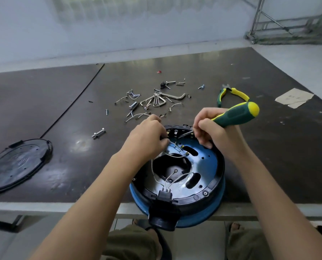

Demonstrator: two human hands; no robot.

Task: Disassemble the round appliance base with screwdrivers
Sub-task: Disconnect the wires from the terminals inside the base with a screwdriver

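A round blue-and-black appliance base [208,166] lies upside down at the table's near edge, its inside exposed with white wires [172,178] and a black plug socket [164,197]. My right hand [212,132] grips a green-and-yellow screwdriver [235,114], whose shaft points left into the terminals at the base's far rim. My left hand [147,137] reaches into the same far rim, fingers curled and pinching a wire or small part there; the exact thing is hidden.
The removed black round cover [17,164] lies at the left. Loose screws, hex keys [162,99] and wire bits are scattered behind the base, a bolt [98,133] to the left. Yellow-green pliers [231,94] and a paper scrap [294,97] lie at the right.
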